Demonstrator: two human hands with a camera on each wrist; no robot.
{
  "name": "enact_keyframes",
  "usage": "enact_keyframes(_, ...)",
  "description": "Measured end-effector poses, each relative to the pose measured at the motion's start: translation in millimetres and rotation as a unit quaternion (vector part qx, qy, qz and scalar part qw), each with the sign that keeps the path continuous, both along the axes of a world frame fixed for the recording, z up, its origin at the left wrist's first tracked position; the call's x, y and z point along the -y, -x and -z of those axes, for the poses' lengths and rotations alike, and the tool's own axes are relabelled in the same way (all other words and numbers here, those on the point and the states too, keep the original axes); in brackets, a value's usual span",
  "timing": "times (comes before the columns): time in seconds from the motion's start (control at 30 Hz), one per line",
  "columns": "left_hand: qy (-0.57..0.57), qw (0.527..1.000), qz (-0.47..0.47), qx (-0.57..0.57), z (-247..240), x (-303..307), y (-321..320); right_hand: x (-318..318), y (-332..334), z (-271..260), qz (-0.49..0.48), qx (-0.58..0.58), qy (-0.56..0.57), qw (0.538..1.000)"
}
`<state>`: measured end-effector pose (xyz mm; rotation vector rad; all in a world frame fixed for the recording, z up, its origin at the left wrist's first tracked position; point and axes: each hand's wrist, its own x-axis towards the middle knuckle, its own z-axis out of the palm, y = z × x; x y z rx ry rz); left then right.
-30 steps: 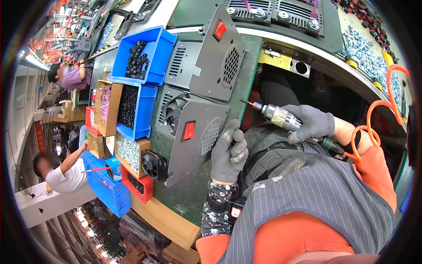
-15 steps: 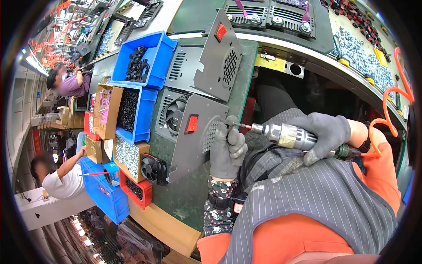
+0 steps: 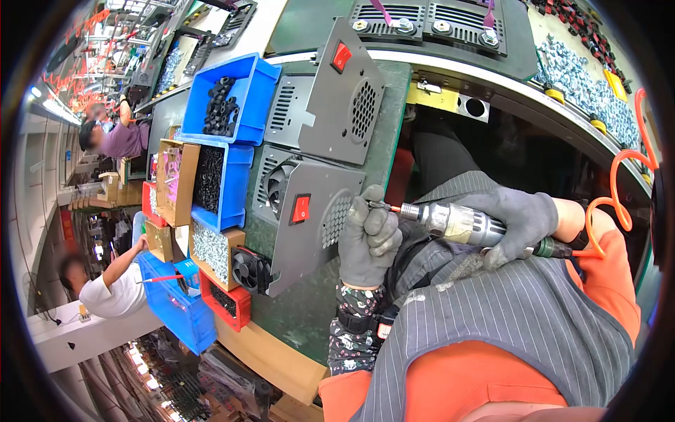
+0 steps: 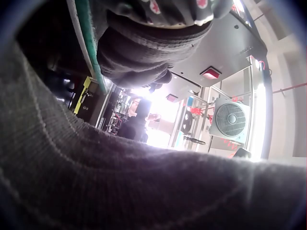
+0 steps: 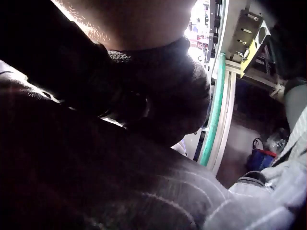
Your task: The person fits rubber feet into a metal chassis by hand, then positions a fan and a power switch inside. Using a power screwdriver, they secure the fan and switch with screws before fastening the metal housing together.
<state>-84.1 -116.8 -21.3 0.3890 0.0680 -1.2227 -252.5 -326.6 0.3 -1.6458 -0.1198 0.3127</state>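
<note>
My gloved right hand (image 3: pixel 517 219) grips a power screwdriver (image 3: pixel 460 224) by its metal body, with an orange coiled hose at its rear. Its bit points left at the fingertips of my gloved left hand (image 3: pixel 367 243), which pinches a small dark screw (image 3: pixel 378 205) at the bit's tip. Beside the left hand stands a grey metal housing (image 3: pixel 320 243) with a red rocker switch (image 3: pixel 301 208) and a fan (image 3: pixel 275 186) inside. In the left wrist view the left glove (image 4: pixel 139 52) shows from behind. Its fingertips are hidden there, and the right glove (image 5: pixel 168 91) is dark.
A second grey housing (image 3: pixel 351 112) stands behind the first on the green bench (image 3: pixel 299 320). Blue bins (image 3: pixel 264 88), cardboard boxes and a red bin (image 3: pixel 242 309) of small parts line its left side. A loose fan (image 3: pixel 249 271) lies nearby. Two people work farther off.
The screwdriver has come down and levelled, so its bit now meets the left fingertips instead of pointing past them. The left hand stays beside the housing, its fingers slightly shifted.
</note>
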Motion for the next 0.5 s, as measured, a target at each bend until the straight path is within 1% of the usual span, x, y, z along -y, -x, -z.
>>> enact_keyframes(0.07, -0.029, 1.000, -0.007, 0.000, -2, 3, 0, 3, 1, 4, -0.008, -0.001, -0.024, 1.000)
enact_keyframes(0.13, -0.057, 0.996, -0.010, 0.073, 0, 6, -1, 6, 1, 6, -0.004, -0.010, -0.043, 0.999)
enact_keyframes(0.17, -0.060, 0.996, -0.007, 0.073, 1, 8, -2, 7, 2, 7, -0.003, -0.020, -0.060, 0.998)
enact_keyframes(0.23, -0.117, 0.972, -0.033, 0.201, 2, 11, -1, 10, 2, 9, -0.004, -0.026, -0.076, 0.997)
enact_keyframes(0.27, -0.121, 0.972, -0.030, 0.201, 2, 13, -1, 12, 2, 10, -0.008, -0.031, -0.088, 0.996)
enact_keyframes(0.33, -0.045, 0.990, -0.026, 0.134, 3, 18, 0, 14, 3, 14, -0.012, -0.034, -0.099, 0.994)
enact_keyframes(0.47, -0.045, 0.992, -0.029, 0.118, 2, 24, 1, 20, 2, 15, -0.012, -0.034, -0.134, 0.990)
enact_keyframes(0.5, -0.089, 0.972, -0.032, 0.216, 1, 24, 1, 22, 1, 14, -0.011, -0.034, -0.137, 0.990)
